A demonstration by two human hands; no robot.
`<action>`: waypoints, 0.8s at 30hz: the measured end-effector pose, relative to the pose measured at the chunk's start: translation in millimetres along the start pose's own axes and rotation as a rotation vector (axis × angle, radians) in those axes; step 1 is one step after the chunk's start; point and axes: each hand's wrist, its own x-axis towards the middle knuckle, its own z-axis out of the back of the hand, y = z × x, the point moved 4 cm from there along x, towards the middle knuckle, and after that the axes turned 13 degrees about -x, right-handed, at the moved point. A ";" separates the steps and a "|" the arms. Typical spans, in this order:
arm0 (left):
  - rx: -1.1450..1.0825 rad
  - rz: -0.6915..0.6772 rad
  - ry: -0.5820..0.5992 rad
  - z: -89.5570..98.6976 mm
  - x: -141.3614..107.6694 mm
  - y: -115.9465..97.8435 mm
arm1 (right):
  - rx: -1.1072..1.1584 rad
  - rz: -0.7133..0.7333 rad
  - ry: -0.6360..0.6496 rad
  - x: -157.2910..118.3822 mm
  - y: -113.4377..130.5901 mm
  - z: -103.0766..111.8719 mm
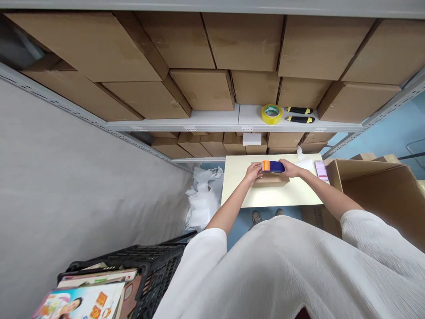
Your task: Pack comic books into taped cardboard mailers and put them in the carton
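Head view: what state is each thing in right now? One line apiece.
Orange-and-blue pack: held over the small carton
Right hand: closed on its blue end
Left hand: at its orange end, hold unclear
Small carton: partly hidden; open or shut unclear
Phone: screen lit
Large carton: open-topped
Yellow tape roll: on the shelf
Utility knives: side by side, blades unclear
Black crate: open, holding magazines
White paper: heaped, crumpled

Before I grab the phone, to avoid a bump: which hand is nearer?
Right hand, holding the pack at its blue end, left of the phone; the left hand, farther left, at the orange end.
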 end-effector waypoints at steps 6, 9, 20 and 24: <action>-0.059 -0.025 -0.078 -2.4 5.8 -0.7 | -0.003 0.006 -0.002 -1.4 3.7 2.6; -0.024 -0.023 -0.093 -2.7 8.1 0.1 | -0.020 0.016 -0.005 -1.6 5.0 3.6; 0.161 -0.222 -0.219 6.7 -5.6 -23.4 | -0.178 0.001 0.018 -3.2 16.5 4.4; 0.143 -0.245 -0.226 13.9 -12.8 -30.7 | -0.272 -0.010 0.041 0.8 21.1 3.2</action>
